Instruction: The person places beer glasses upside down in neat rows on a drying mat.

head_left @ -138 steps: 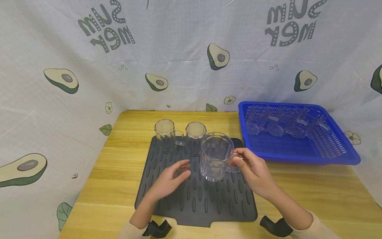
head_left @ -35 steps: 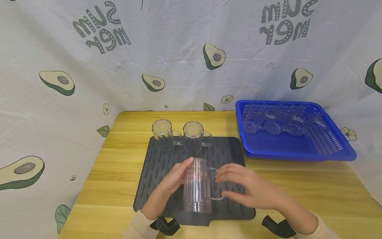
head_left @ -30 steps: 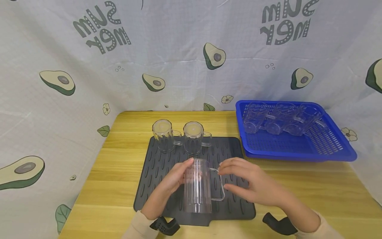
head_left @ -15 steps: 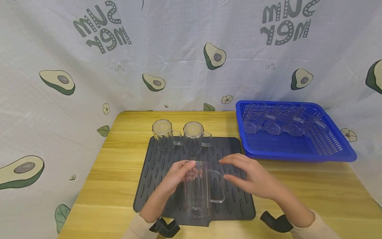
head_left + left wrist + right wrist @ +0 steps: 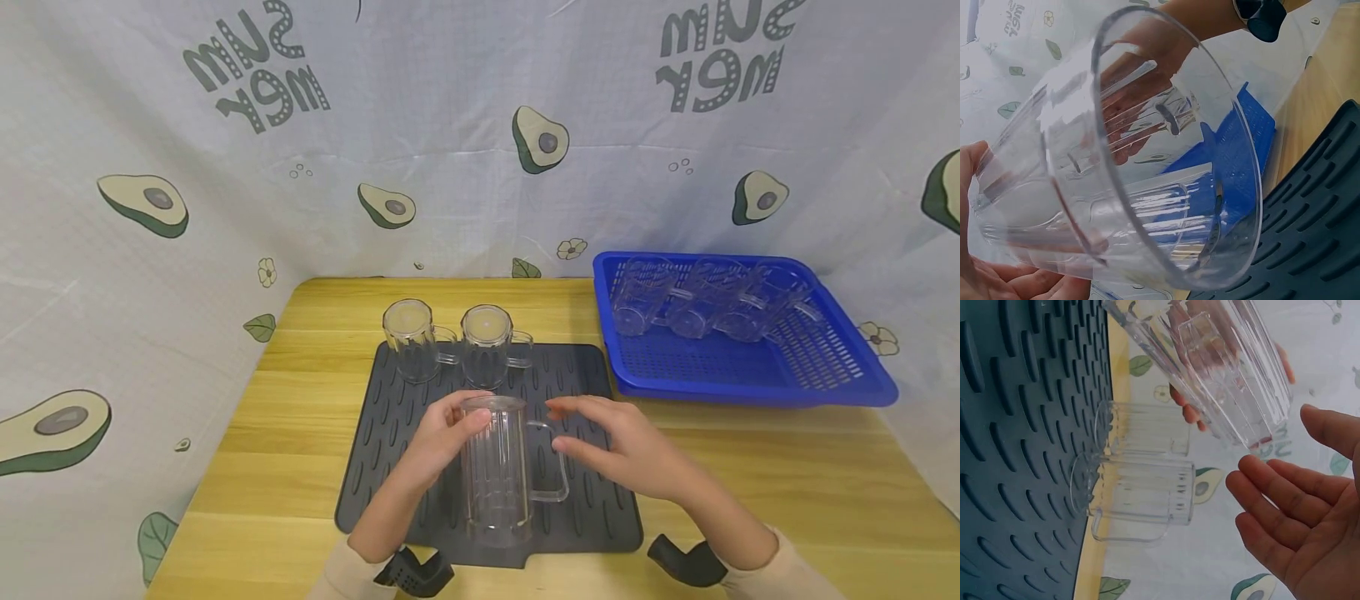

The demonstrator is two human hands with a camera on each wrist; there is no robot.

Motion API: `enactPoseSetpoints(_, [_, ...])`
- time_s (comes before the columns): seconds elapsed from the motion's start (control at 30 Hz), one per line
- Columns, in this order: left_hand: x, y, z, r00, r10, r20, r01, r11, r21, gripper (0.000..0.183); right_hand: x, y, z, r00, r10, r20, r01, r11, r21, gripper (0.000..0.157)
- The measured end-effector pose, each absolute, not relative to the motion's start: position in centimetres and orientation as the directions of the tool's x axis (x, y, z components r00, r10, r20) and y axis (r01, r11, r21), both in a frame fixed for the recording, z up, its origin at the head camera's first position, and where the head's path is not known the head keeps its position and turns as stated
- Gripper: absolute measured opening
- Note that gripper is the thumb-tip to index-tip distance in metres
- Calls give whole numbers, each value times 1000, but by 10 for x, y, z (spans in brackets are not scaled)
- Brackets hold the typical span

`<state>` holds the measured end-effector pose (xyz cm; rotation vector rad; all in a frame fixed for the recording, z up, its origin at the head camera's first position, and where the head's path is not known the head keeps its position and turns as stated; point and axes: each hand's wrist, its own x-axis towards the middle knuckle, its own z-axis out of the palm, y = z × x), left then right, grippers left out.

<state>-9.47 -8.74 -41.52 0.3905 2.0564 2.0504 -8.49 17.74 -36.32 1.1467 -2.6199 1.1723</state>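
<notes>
My left hand (image 5: 437, 443) grips a clear, ribbed beer mug (image 5: 498, 483) round its base end, thumb on the near side. The mug is tilted over the mat, its handle (image 5: 564, 479) pointing right. In the left wrist view its wide rim (image 5: 1254, 169) faces the camera, away from the palm. Beside the handle, my right hand (image 5: 626, 446) has its thumb and fingers spread; the right wrist view shows its palm (image 5: 1322, 550) with nothing in it. Two similar mugs, a left one (image 5: 415, 354) and a right one (image 5: 485, 358), stand upside down along the mat's back edge.
A black ridged drying mat (image 5: 592, 521) lies on the wooden table (image 5: 277, 467). At the back right sits a blue plastic basket (image 5: 720, 387) with several clear mugs (image 5: 686, 312) lying in it. A white printed curtain (image 5: 465, 108) hangs behind and on the left.
Earlier my right hand held the mug by its handle, mouth up; it has since let go, and my left hand holds the mug turned over. Lately the mug's base end has tipped upward.
</notes>
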Motion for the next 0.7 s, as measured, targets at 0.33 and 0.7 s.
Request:
enactPoseSetpoints(0.33, [-89, -87, -407, -945, 303, 120, 123, -10, 992, 65, -85, 174, -365, -736, -593, 325, -626, 416, -659, 33])
enactPoseSetpoints(0.7, [-91, -85, -411, -900, 354, 253, 253, -48, 966, 71, -83, 172, -370, -760, -588, 276, -578, 418, -701, 30])
